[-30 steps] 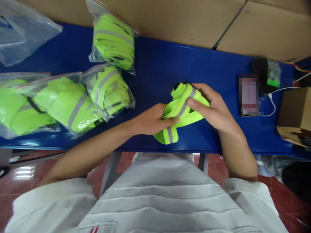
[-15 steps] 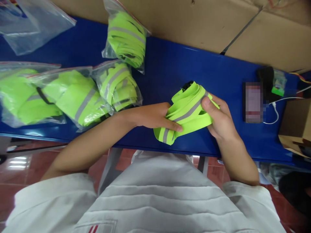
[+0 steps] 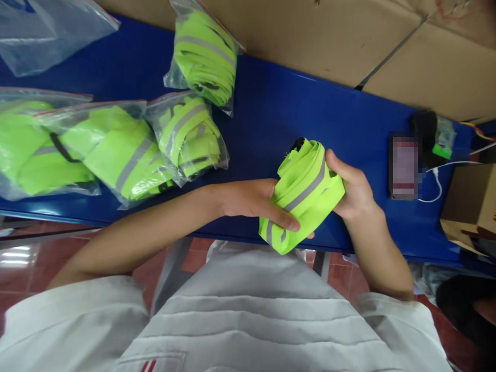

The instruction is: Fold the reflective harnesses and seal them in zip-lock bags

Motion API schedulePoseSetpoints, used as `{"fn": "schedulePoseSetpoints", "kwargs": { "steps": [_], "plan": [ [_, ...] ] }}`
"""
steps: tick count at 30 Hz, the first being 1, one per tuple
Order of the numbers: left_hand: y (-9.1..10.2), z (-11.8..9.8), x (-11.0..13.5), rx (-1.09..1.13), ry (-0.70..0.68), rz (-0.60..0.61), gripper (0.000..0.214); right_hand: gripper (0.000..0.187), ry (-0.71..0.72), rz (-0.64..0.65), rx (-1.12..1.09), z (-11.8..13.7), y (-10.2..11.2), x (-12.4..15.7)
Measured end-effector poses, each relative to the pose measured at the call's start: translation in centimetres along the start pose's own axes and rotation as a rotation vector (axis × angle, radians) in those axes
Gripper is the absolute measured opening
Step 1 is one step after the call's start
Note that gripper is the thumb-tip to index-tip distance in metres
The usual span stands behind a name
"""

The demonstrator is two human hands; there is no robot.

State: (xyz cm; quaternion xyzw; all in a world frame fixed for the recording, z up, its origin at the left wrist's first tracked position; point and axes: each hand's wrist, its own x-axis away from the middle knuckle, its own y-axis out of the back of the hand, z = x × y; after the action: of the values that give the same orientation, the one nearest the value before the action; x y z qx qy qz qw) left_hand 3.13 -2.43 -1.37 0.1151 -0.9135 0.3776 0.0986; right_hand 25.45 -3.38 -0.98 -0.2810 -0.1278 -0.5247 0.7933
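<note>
The right hand (image 3: 354, 190) has shifted its thumb; its and the left hand's (image 3: 256, 199) fingers clasp the folded neon-yellow fabric band (image 3: 310, 201), which slackening could unravel.

Four bagged bundles (image 3: 207, 59); one held bundle (image 3: 310, 206); two hands (image 3: 256, 199)

The left hand (image 3: 251, 199) is gripping from the left, the left thumb (image 3: 284, 219) pressing across the top and the left fingers (image 3: 311, 235) curling underneath. The left forearm (image 3: 163, 227) is extending almost sideways, left of the grip. The right hand (image 3: 356, 194) is flanking the grip's right side, the right thumb (image 3: 343, 165) pointing inward at the far edge, other fingers hiding behind; the right forearm (image 3: 377, 253) is slanting steeply from below.
</note>
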Motion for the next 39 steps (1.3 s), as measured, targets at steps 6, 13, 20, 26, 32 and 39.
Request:
{"fn": "schedulePoseSetpoints", "kwargs": {
  "steps": [6, 13, 20, 26, 32, 39],
  "plan": [
    [0.6, 0.0, -0.1, -0.263, -0.082, -0.224, 0.028, 0.053, 0.089, -0.049, 0.080, 0.7, 0.4, 0.7],
    [1.1, -0.5, 0.2, -0.509, -0.206, -0.259, 0.029, 0.061, 0.163, -0.130, 0.270, -0.1, 0.3, -0.1],
    [1.3, 0.0, -0.4, -0.547, -0.254, -0.308, 0.031, 0.039, 0.618, -0.581, 0.602, -1.1, -0.3, -0.2],
    [1.6, 0.1, -0.4, -0.665, -0.312, -0.397, 0.032, 0.087, 0.699, -0.299, 1.001, -0.7, -0.8, 1.4],
    [0.8, 0.2, -0.2, -0.804, -0.284, -0.346, 0.037, 0.090, 0.648, -0.293, 1.013, -0.7, -2.1, 1.6],
    [1.0, -0.2, -0.5, -0.404, -0.130, -0.218, 0.035, 0.072, 0.604, -0.318, 0.936, -0.2, -1.5, 1.7]
  ]
}}
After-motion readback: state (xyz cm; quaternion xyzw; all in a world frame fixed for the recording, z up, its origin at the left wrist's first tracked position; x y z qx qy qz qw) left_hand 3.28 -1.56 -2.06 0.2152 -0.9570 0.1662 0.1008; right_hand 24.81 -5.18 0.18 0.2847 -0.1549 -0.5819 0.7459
